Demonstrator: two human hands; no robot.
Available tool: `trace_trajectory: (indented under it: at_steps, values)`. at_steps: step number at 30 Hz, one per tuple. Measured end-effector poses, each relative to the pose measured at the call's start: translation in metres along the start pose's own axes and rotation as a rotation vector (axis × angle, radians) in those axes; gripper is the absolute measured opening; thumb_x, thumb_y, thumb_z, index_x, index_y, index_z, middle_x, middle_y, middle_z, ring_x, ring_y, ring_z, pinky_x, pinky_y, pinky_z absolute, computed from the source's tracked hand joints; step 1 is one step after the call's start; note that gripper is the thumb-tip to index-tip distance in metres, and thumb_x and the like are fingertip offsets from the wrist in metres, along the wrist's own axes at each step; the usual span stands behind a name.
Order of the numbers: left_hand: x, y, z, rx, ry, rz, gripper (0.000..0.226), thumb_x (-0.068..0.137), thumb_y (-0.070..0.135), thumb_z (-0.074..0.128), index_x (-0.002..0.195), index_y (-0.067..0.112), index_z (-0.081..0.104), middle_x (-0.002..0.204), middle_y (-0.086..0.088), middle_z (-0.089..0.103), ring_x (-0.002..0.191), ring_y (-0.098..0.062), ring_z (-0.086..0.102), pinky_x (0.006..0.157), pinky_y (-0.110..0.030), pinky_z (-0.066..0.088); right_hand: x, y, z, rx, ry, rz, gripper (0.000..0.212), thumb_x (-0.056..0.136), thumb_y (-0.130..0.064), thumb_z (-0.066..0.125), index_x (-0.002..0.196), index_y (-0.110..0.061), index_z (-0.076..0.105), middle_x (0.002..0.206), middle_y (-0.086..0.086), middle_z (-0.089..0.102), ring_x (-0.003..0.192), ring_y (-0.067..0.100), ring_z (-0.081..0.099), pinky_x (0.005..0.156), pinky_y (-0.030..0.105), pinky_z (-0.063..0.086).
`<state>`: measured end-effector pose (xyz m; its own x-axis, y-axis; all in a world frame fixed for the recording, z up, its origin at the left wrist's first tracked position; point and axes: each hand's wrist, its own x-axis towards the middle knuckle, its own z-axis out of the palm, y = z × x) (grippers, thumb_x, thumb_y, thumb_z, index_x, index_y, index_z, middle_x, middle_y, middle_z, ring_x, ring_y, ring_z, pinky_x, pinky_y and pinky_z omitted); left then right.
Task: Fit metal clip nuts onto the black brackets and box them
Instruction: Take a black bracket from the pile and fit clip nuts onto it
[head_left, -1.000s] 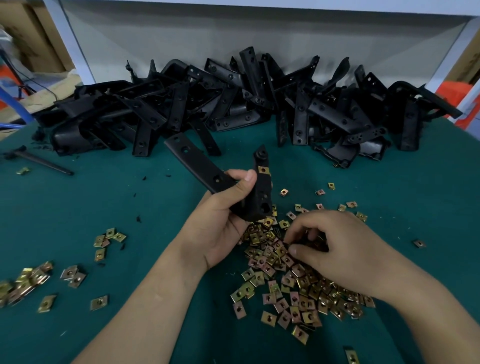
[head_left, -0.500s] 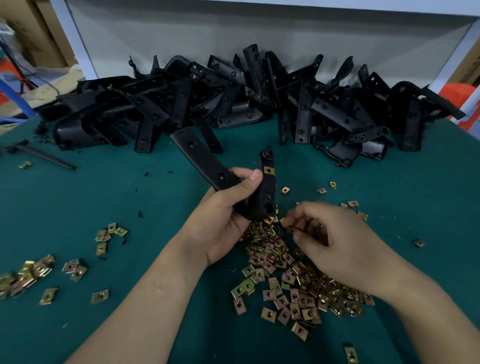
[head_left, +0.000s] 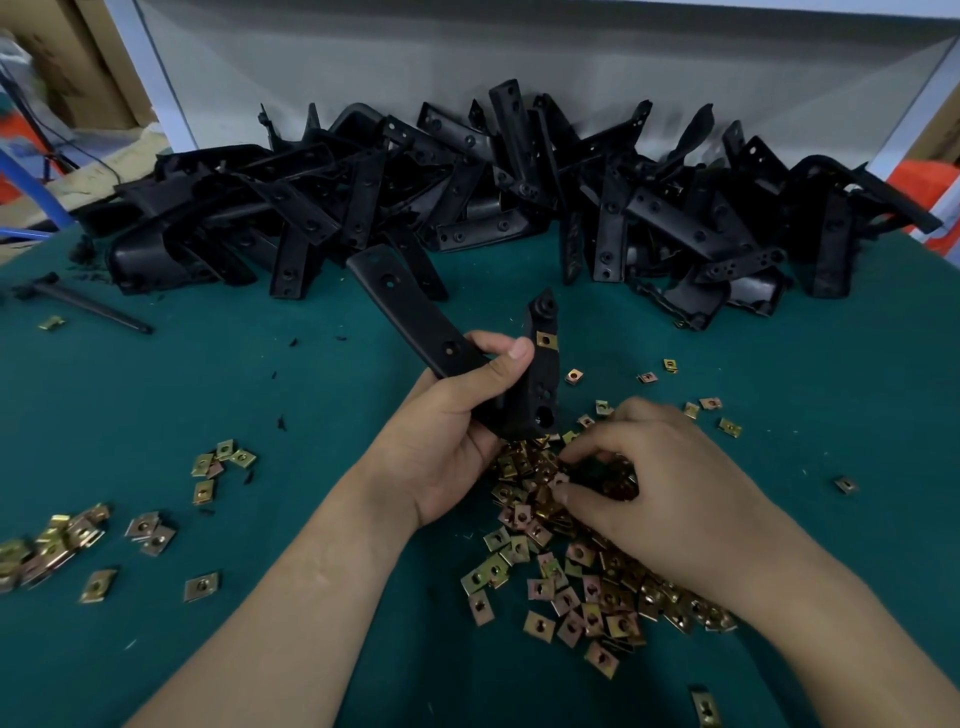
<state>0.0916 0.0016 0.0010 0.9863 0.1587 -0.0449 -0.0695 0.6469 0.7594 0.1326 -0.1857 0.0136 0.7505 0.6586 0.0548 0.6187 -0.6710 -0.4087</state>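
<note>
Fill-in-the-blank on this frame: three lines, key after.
The left hand grips a black ___.
The right hand touches the pile of ___.
The held part shows ___ fitted clip.
Missing: bracket; nuts; one.

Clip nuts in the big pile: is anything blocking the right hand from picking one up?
Nothing visible does. The right hand rests directly on the pile of clip nuts, its fingers down among them. The black bracket gripped by the left hand stands at the pile's far edge, apart from those fingers.
</note>
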Motion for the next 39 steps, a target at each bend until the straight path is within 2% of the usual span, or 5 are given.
trace_trajectory:
  at_steps: [8, 14, 19, 27, 39]
  values:
    - [0.001, -0.001, -0.001, 0.012, -0.008, 0.001, 0.009, 0.083, 0.015, 0.071, 0.088, 0.014, 0.063, 0.089, -0.006, 0.075, 0.082, -0.016, 0.073, 0.068, -0.026, 0.058, 0.000, -0.003, 0.000, 0.040, -0.011, -0.072, 0.007, 0.087, -0.036, 0.069, 0.088, -0.038, 0.063, 0.092, -0.021, 0.057, 0.099, -0.005, 0.045, 0.081, 0.006, 0.035]
    - [0.001, -0.001, -0.002, 0.034, -0.024, 0.009, 0.013, 0.085, 0.016, 0.070, 0.094, 0.012, 0.061, 0.088, -0.005, 0.074, 0.081, -0.016, 0.073, 0.069, -0.026, 0.058, -0.001, -0.003, -0.001, 0.113, -0.037, -0.042, 0.012, 0.083, -0.032, 0.071, 0.093, -0.037, 0.068, 0.082, -0.021, 0.062, 0.093, -0.008, 0.053, 0.074, 0.015, 0.046]
    - [0.001, -0.002, -0.003, 0.044, -0.031, 0.008, 0.009, 0.085, 0.017, 0.071, 0.090, 0.014, 0.064, 0.089, -0.006, 0.075, 0.083, -0.018, 0.073, 0.070, -0.027, 0.058, -0.001, -0.004, 0.000, 0.121, 0.007, -0.047, 0.012, 0.090, -0.025, 0.070, 0.090, -0.036, 0.066, 0.086, -0.022, 0.062, 0.094, -0.007, 0.053, 0.074, 0.008, 0.041]
    - [-0.001, -0.001, 0.000, 0.050, -0.031, -0.010, 0.004, 0.083, 0.017, 0.072, 0.082, 0.018, 0.068, 0.084, -0.005, 0.074, 0.075, -0.015, 0.072, 0.063, -0.026, 0.058, 0.004, -0.006, -0.010, 0.778, 0.150, 0.087, 0.023, 0.095, -0.006, 0.065, 0.095, -0.026, 0.074, 0.084, -0.007, 0.076, 0.078, 0.006, 0.070, 0.072, 0.016, 0.055]
    - [-0.001, 0.000, 0.000, 0.083, -0.049, -0.008, 0.005, 0.083, 0.017, 0.071, 0.080, 0.017, 0.068, 0.082, -0.004, 0.074, 0.073, -0.015, 0.072, 0.062, -0.027, 0.058, 0.004, -0.001, -0.014, 0.695, 0.087, 0.082, 0.023, 0.093, -0.008, 0.069, 0.094, -0.030, 0.074, 0.087, -0.010, 0.075, 0.081, 0.007, 0.071, 0.077, 0.016, 0.055]
